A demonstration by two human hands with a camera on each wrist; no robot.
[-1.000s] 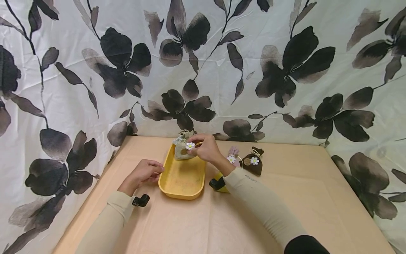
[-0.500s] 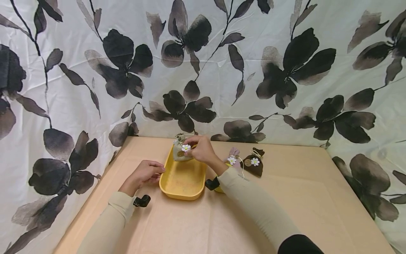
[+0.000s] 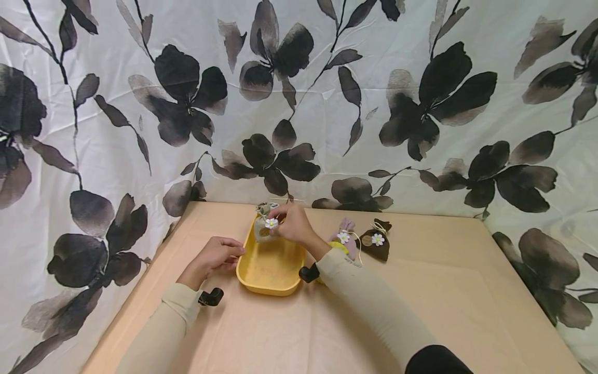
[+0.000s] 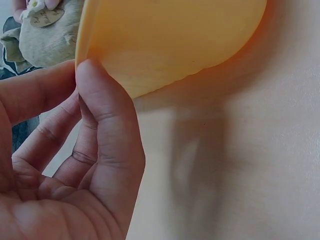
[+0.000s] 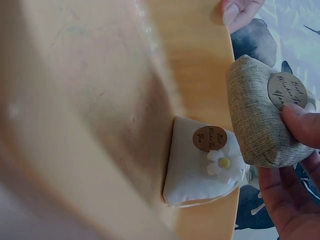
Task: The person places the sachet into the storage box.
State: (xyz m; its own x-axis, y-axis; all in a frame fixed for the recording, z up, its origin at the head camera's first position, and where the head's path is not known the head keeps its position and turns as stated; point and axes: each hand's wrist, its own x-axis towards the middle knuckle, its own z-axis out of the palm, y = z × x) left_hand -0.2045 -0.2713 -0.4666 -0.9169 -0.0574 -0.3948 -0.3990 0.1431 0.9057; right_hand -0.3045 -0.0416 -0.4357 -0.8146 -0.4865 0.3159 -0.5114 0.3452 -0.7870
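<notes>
My left hand [image 3: 215, 257] pinches the left rim of a yellow tray [image 3: 271, 286] between thumb and fingers; the left wrist view shows the thumb [image 4: 107, 115] on the rim. Over the tray's far end, my right hand [image 3: 295, 226] grips a grey-green drawstring pouch [image 3: 262, 232] bearing a white flower. A round paper tag [image 5: 287, 90] shows on this pouch in the right wrist view, where the thumb lies at the tag's edge. Inside the tray, against its end wall, lies a white pouch [image 5: 190, 167] with a tag and a flower.
To the right of the tray lie a pink pouch [image 3: 347, 227] and a dark brown pouch [image 3: 377, 244], each with a white flower. A yellow object [image 3: 339, 246] is partly hidden by the right sleeve. A floral cloth [image 3: 299, 104] hangs behind the table.
My right hand has moved a little left and down with the grey-green pouch, which now sits lower over the tray's far left corner. The left hand keeps its hold on the rim.
</notes>
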